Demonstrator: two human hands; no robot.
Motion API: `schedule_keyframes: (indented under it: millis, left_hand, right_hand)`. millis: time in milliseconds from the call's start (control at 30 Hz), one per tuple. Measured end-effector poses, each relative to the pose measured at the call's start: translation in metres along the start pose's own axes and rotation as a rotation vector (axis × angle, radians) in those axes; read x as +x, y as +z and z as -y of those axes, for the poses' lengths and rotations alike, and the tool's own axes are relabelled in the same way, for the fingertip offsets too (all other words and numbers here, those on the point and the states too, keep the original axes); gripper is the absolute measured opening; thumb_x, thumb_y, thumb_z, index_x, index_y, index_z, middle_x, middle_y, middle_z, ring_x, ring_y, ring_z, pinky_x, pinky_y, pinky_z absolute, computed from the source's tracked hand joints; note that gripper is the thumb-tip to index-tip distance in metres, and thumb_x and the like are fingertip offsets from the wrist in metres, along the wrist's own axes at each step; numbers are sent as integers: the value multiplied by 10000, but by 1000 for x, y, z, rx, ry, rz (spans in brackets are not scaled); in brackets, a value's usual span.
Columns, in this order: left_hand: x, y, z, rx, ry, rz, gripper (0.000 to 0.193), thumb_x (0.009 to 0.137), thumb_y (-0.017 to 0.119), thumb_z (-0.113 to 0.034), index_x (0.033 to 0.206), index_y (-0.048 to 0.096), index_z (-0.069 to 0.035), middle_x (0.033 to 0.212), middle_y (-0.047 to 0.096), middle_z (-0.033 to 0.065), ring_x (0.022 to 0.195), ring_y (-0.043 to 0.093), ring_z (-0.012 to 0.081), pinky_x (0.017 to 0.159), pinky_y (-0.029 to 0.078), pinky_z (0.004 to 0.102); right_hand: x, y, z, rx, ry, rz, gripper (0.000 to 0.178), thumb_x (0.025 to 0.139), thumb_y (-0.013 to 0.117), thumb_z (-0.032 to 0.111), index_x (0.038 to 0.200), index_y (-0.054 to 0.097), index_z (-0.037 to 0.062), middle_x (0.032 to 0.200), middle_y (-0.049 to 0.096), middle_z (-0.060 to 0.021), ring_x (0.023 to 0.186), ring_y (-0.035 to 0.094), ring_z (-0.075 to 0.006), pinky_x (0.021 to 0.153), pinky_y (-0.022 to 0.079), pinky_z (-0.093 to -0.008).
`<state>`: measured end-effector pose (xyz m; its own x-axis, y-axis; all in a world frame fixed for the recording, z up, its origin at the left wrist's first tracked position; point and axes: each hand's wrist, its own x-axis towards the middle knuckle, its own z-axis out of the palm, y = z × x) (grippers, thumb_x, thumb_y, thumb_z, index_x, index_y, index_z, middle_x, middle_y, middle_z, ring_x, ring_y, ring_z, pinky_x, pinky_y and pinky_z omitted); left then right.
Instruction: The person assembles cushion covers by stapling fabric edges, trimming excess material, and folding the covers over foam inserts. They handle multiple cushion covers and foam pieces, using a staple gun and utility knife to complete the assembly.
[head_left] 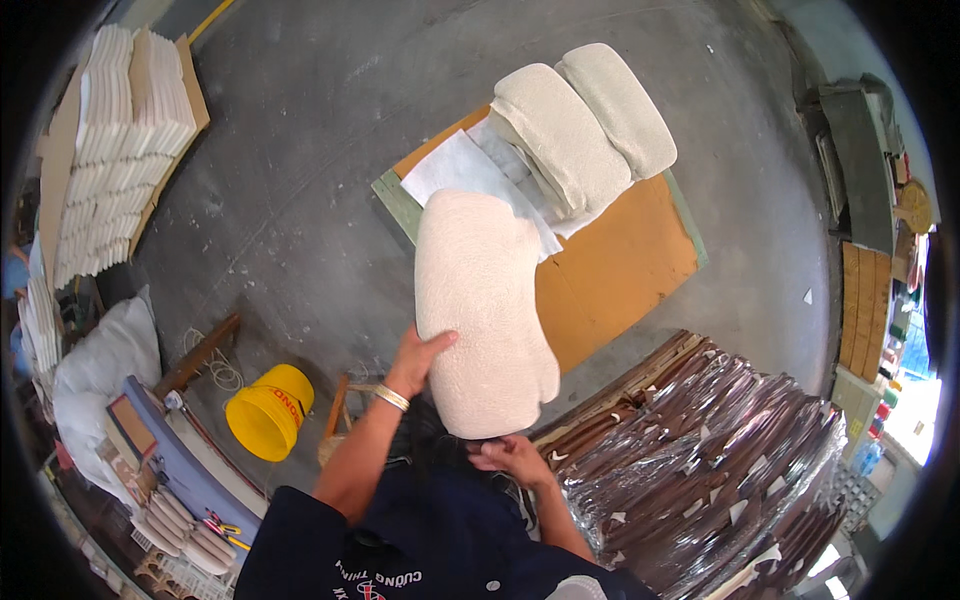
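A long beige fabric-covered cushion with a notched right side is held up in front of my body. My left hand grips its left edge, thumb on the top face and fingers underneath, out of sight. Just below the cushion's near end is my right hand, its fingers bent inward; what they pinch, if anything, is hidden. Farther off, two similar beige cushions lie side by side. A white cloth sheet lies partly under them.
A brown board with green edges lies on the grey floor. Plastic-wrapped dark brown pieces are piled at the near right. On the left are a yellow bucket, stacked white pads and a white plastic bag.
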<state>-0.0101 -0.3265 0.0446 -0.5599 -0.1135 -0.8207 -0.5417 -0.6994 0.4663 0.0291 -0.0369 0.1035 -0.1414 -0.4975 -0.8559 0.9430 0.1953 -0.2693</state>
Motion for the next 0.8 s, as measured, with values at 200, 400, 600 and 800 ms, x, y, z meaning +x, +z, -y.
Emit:
schedule_keyframes:
  millis: [200, 400, 600, 800]
  left_hand:
    - [18, -5, -154, 598, -111, 445, 789, 839, 853, -173, 1495, 470, 39, 1397, 626, 172, 1247, 622, 246, 1067, 496, 381]
    - [28, 11, -211, 335, -387, 670, 890, 918, 721, -543, 1560, 425, -3, 1483, 565, 190, 1369, 545, 277, 1139, 445, 401]
    - [89, -168, -135, 14, -429, -89, 732, 1068, 439, -606, 1512, 506, -27, 1471, 587, 179, 1380, 540, 283, 1147, 438, 436]
    - [348, -171, -171, 968, -332, 22, 855, 961, 611, -673, 1509, 508, -24, 1456, 602, 154, 1312, 588, 268, 1117, 457, 417]
  right_hand:
    - [15, -99, 174, -501, -747, -662, 816, 850, 850, 375, 1482, 511, -13, 1465, 571, -211, 1362, 543, -317, 1096, 465, -471]
    - [74, -111, 191, -354, -351, -337, 779, 850, 867, 315, 1464, 525, -19, 1377, 645, -157, 1245, 613, -257, 1073, 485, -414]
    - [161, -85, 28, 74, -181, -662, 573, 908, 811, 281, 1351, 628, -33, 1206, 727, -134, 1094, 674, -217, 995, 519, -380]
    - [321, -102, 52, 285, -324, -778, 564, 939, 783, 318, 1346, 623, -39, 1229, 710, -135, 1087, 661, -213, 974, 516, -377]
